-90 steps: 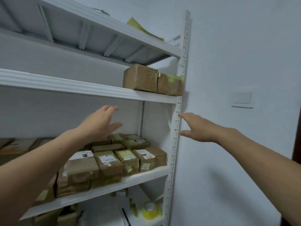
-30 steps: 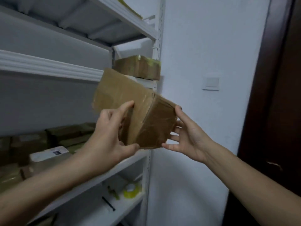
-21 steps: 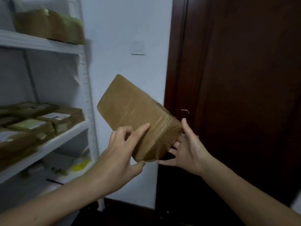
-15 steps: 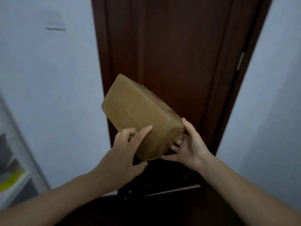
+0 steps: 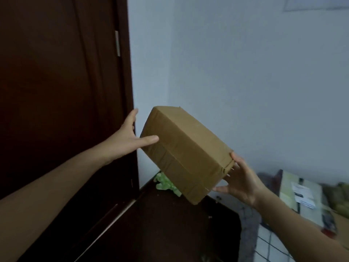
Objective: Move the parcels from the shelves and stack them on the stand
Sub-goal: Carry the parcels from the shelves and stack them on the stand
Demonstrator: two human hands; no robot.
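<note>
Parcel (image 5: 186,148) sits tilted for carrying, my left hand (image 5: 128,137) spread flat steadying it, right hand (image 5: 239,178) gripping its lower end.

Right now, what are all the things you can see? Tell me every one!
brown parcel: one, brown, tilted in mid-air between the hands
labelled parcels: blurred, count unclear, tan and green, far right
door: one, dark brown, left
wall: one, white, behind the parcel
green thing: one, light green, partly hidden below the parcel
dark surface: one, dark brown, bottom middle
checked cloth: one, white with dark lines, bottom right
left hand: flat against the parcel's upper end
right hand: holds its lower end
</note>
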